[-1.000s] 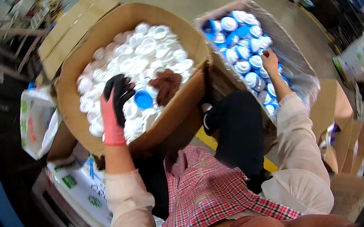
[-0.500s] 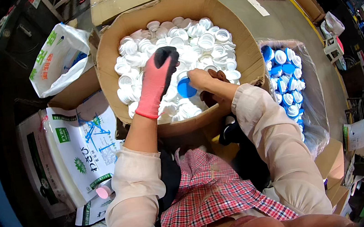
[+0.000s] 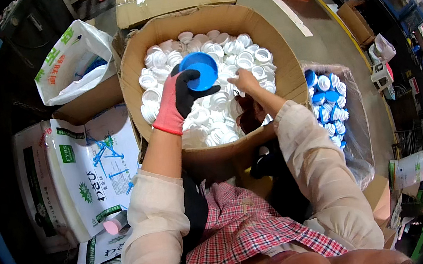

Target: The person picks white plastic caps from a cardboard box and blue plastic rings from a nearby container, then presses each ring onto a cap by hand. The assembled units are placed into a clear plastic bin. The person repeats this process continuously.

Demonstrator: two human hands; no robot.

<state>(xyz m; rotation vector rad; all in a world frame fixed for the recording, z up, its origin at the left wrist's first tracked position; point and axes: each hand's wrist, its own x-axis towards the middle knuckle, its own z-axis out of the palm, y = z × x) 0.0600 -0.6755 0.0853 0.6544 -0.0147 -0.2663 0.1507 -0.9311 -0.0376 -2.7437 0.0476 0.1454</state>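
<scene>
The blue cap (image 3: 198, 68) is now in the gloved left hand (image 3: 181, 94), above the white pieces (image 3: 208, 117).
Half a second ago this cap was lower, beside the right hand (image 3: 247, 81); now it is lifted with its hollow side facing up, so I judge that one part is ready for handling. The left thumb and fingers are opened about as wide as the cap and hold it by its rim. The right hand, bare, is bent over the white pieces inside the cardboard box (image 3: 282, 50); whether its fingertips pinch one, I cannot tell.
</scene>
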